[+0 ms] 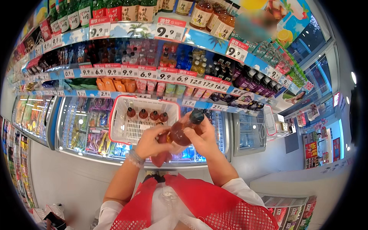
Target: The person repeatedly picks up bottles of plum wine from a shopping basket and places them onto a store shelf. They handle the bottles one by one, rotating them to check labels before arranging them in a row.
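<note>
My right hand [202, 138] grips an amber bottle [181, 133] with a black cap around its shoulder and neck. The bottle is tilted, with its cap pointing up and to the right. At its lower side, my left hand [151, 143] holds what looks like a bunched red cloth [161, 159] against or close to the bottle. Much of the cloth and the bottle's base is hidden by the fingers. Just beyond my hands, a white plastic basket [118, 126] with a red rim contains several dark-capped bottles [143, 114] in a row.
The basket rests on a glass-topped chest freezer [74, 126] of packaged goods. Behind it rise shelves of drinks with price tags [170, 28]; plum-wine bottles [201, 14] stand on the upper one. Another white basket [269, 119] is to the right. A display rack [287, 208] stands at lower right.
</note>
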`<state>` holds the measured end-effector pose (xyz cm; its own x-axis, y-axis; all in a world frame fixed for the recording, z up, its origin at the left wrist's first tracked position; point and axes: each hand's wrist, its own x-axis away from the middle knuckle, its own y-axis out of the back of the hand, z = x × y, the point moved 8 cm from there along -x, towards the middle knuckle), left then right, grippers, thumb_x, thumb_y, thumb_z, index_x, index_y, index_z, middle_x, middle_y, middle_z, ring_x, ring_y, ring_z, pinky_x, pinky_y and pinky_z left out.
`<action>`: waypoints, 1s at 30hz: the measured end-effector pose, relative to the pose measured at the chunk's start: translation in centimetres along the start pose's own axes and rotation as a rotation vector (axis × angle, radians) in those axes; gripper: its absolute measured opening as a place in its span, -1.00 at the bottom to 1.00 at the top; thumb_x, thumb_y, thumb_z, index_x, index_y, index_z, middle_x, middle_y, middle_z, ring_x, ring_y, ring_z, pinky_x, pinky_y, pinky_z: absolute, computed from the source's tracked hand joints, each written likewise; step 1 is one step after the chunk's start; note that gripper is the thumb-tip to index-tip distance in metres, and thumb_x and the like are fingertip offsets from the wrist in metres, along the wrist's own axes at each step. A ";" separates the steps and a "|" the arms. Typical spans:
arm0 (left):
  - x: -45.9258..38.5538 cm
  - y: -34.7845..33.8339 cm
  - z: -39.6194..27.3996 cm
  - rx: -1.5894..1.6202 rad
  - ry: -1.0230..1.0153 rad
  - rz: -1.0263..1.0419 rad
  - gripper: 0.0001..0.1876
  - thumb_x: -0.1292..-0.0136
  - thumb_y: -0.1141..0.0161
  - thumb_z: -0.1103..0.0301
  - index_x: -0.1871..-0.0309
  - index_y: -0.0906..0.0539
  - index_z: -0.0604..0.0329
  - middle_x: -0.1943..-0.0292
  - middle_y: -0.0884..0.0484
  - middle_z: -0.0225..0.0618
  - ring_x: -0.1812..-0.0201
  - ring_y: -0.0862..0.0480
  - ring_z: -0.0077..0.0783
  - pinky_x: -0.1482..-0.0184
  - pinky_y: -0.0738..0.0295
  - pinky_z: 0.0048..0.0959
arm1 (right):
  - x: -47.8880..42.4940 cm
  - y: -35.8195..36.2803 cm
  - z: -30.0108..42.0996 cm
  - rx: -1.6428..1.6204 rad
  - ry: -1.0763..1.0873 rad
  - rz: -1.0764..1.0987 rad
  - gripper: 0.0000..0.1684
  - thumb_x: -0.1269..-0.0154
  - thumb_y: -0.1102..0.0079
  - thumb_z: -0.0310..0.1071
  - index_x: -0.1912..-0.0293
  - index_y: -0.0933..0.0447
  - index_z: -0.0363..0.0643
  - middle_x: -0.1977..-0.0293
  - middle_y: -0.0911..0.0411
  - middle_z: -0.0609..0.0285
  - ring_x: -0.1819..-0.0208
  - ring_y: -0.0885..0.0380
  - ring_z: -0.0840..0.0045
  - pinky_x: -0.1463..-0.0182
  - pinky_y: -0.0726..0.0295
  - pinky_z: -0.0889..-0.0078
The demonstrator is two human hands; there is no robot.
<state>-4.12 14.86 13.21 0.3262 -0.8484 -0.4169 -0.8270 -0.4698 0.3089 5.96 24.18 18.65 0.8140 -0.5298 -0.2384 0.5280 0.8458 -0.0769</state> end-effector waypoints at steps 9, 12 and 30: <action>-0.5 -1.6 -1.8 0.040 0.225 0.182 -0.39 0.32 -0.51 0.26 0.15 -0.50 0.29 0.28 -0.62 -0.29 0.23 -0.62 -0.46 0.13 -0.51 -0.49 | -1.2 -3.8 1.2 0.236 -0.045 0.293 -0.63 -0.16 -0.14 -0.40 0.04 -0.34 -0.27 0.36 -0.40 0.24 0.35 -0.36 0.65 0.25 -0.40 0.54; -1.0 -1.1 -2.5 0.024 0.209 0.094 -0.48 0.30 -0.49 0.29 0.22 -0.52 0.30 0.30 -0.61 -0.28 0.23 -0.62 -0.47 0.14 -0.51 -0.51 | -2.2 -4.3 2.2 0.269 0.003 0.333 -0.60 -0.15 -0.14 -0.39 0.01 -0.35 -0.28 0.33 -0.43 0.19 0.32 -0.39 0.57 0.22 -0.41 0.49; -2.0 2.5 -2.0 0.567 0.097 -0.599 -0.48 0.15 -0.40 0.55 0.05 -0.43 0.35 0.24 -0.59 -0.23 0.24 -0.61 -0.47 0.19 -0.55 -0.49 | 6.3 0.4 -9.0 0.264 -0.036 -0.222 -0.52 -0.25 0.11 -0.50 -0.18 -0.22 -0.19 0.19 -0.50 0.22 0.16 -0.49 0.56 0.08 -0.47 0.50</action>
<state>-5.96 14.91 16.51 0.8012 -0.5233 -0.2902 -0.5977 -0.6762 -0.4306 9.14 21.71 8.37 0.6778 -0.7048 -0.2095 0.7337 0.6667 0.1308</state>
